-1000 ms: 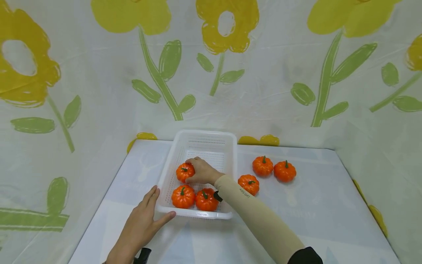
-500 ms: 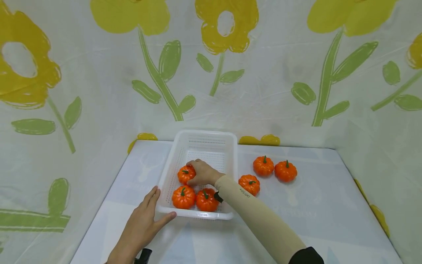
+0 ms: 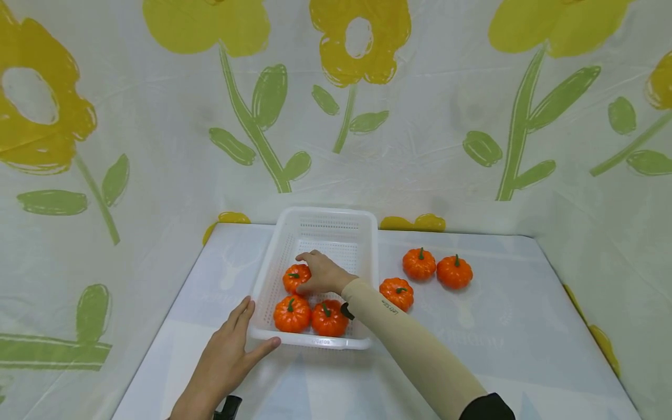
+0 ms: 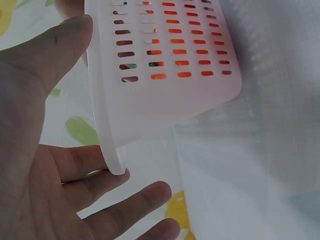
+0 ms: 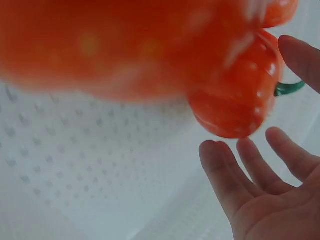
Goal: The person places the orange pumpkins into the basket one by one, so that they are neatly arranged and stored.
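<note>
The right hand (image 3: 325, 274), spread, gripping nothing, is flanking a glossy orange ribbed pumpkin (image 3: 295, 279) that brushing could roll.

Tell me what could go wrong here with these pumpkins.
The right hand, by the rear pumpkin in the basket, could jostle it against the near-left pumpkin. The right sleeve passes close to the nearest loose pumpkin and might brush it. The left hand, touching the basket's corner, could shift it.
</note>
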`<move>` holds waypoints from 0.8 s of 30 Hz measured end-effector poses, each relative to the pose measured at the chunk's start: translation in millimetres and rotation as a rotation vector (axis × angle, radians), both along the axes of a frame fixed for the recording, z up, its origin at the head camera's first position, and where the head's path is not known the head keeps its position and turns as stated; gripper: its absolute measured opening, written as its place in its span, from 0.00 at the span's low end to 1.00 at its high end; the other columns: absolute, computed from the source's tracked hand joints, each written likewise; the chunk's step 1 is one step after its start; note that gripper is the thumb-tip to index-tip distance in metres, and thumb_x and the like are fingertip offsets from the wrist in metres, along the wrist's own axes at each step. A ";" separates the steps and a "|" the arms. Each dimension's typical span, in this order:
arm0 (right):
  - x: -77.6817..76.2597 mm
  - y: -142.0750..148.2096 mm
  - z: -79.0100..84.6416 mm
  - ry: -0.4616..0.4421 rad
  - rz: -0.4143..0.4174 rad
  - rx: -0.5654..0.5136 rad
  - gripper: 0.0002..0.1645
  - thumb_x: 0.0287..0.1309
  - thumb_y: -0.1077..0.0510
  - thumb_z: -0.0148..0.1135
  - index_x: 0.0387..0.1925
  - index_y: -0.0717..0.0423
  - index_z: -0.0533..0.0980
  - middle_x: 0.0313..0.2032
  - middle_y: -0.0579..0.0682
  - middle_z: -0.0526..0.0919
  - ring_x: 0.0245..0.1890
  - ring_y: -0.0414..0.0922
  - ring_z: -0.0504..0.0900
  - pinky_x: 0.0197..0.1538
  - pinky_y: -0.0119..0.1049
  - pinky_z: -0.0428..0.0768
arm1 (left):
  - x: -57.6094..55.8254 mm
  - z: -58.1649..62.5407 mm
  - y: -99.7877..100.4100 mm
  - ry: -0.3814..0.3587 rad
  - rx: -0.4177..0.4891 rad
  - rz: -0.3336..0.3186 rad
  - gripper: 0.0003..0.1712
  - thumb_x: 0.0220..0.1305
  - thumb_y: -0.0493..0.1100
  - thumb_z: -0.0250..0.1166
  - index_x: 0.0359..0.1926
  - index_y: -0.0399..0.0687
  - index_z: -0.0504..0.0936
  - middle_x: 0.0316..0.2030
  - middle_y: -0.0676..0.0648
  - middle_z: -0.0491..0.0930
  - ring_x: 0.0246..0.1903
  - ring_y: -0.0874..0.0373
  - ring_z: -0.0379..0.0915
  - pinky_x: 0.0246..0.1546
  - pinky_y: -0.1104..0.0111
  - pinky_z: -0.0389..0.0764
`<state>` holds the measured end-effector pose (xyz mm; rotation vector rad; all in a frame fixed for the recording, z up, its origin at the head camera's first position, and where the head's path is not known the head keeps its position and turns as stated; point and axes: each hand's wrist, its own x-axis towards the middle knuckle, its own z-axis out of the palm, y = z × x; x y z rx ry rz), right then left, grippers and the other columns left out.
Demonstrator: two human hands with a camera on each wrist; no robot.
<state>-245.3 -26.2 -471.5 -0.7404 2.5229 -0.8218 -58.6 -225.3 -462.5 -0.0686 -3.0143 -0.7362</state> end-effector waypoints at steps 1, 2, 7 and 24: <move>-0.2 -0.2 1.1 0.004 0.002 -0.004 0.46 0.53 0.50 0.78 0.71 0.53 0.68 0.69 0.54 0.69 0.66 0.49 0.71 0.69 0.44 0.71 | 0.2 -0.2 0.0 0.003 0.000 0.000 0.63 0.58 0.79 0.60 0.74 0.32 0.61 0.75 0.35 0.57 0.65 0.30 0.66 0.60 0.38 0.72; -0.3 -0.2 2.4 0.010 0.008 -0.008 0.46 0.53 0.50 0.78 0.71 0.53 0.68 0.69 0.54 0.69 0.67 0.49 0.70 0.69 0.44 0.71 | 0.4 -0.5 0.0 0.007 0.001 -0.001 0.63 0.58 0.78 0.61 0.74 0.31 0.61 0.75 0.35 0.57 0.65 0.31 0.66 0.60 0.38 0.72; 0.1 2.0 13.4 0.048 0.036 -0.037 0.46 0.54 0.50 0.78 0.71 0.54 0.68 0.69 0.54 0.69 0.66 0.49 0.71 0.68 0.43 0.72 | 0.7 -1.2 -0.4 0.015 -0.001 -0.001 0.63 0.58 0.78 0.61 0.74 0.32 0.61 0.75 0.35 0.57 0.65 0.31 0.66 0.59 0.38 0.72; 24.5 40.8 70.0 0.157 0.057 -0.157 0.36 0.59 0.49 0.74 0.67 0.49 0.73 0.65 0.48 0.74 0.61 0.47 0.75 0.59 0.41 0.79 | 0.6 0.8 -0.4 -0.025 -0.013 0.014 0.66 0.57 0.82 0.57 0.75 0.32 0.60 0.76 0.34 0.55 0.67 0.30 0.63 0.60 0.36 0.71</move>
